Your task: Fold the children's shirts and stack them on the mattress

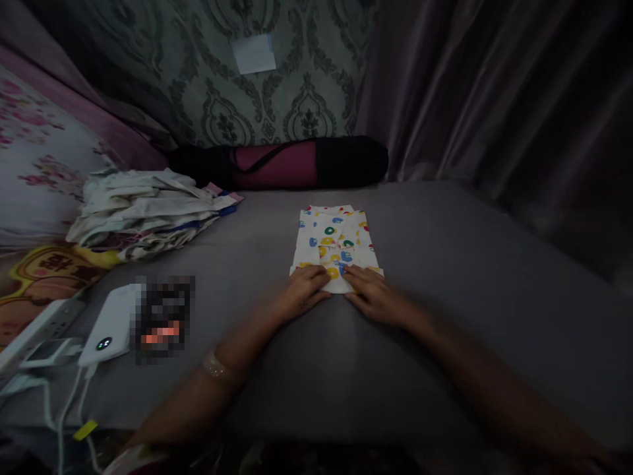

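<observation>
A white garment [341,231] with a red, blue, yellow and green print lies in a folded rectangle on the grey bed sheet [257,244]. Its sides are turned inward, and a band runs across the near end. My left hand [304,291] lies on the left part of that near edge, fingers stretched over the cloth. On the right part rests my right hand [373,295], its fingers also extended and flat. Both thumbs point inward just below the edge. Parts of the near band are hidden under the fingers.
Left of the garment is a pile of clothes [148,204]. Nearer, a white power bank [109,323] with cables lies beside a power strip [42,326] and a pixelated item [165,316]. A black and maroon long bag [281,165] lines the patterned wall; curtains hang at both sides.
</observation>
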`<control>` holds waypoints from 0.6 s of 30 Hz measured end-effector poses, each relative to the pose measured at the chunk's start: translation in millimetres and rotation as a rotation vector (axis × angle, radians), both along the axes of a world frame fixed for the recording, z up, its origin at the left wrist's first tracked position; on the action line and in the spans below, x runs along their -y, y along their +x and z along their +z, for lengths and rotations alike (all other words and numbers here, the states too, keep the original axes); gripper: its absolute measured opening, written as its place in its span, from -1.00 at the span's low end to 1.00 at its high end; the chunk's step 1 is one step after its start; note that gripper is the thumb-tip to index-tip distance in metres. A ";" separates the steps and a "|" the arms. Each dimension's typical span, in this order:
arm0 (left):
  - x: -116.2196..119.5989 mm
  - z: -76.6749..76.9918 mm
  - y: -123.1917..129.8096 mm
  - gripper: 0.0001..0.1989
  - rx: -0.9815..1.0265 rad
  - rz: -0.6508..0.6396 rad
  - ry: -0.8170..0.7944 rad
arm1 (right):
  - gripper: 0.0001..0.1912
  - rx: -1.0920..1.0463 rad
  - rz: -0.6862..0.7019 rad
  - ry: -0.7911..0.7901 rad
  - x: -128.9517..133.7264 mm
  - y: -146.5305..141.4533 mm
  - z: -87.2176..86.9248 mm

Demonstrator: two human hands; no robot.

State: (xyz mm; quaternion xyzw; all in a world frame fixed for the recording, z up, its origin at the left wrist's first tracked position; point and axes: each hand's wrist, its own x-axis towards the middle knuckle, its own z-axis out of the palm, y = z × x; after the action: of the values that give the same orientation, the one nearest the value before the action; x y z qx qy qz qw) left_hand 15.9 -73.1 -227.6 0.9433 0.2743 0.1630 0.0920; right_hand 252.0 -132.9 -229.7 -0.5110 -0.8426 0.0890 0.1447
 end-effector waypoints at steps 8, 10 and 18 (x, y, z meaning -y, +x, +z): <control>11.5 3.2 9.5 -0.71 -0.168 -0.012 0.212 | -0.48 0.023 -0.012 0.056 3.7 -3.3 -1.1; 11.1 2.3 10.3 -0.71 -0.140 -0.008 0.230 | -0.48 0.021 -0.033 0.081 3.6 -1.9 -0.7; 5.8 0.7 1.4 -0.71 -0.071 -0.033 0.192 | -0.50 0.061 -0.086 0.125 -2.7 15.0 -6.1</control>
State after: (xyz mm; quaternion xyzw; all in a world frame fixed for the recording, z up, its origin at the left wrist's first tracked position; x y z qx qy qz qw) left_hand 17.3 -78.9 -226.8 0.9573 0.2450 0.1534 -0.0060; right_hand 267.0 -130.2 -235.8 -0.5393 -0.8277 0.0143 0.1541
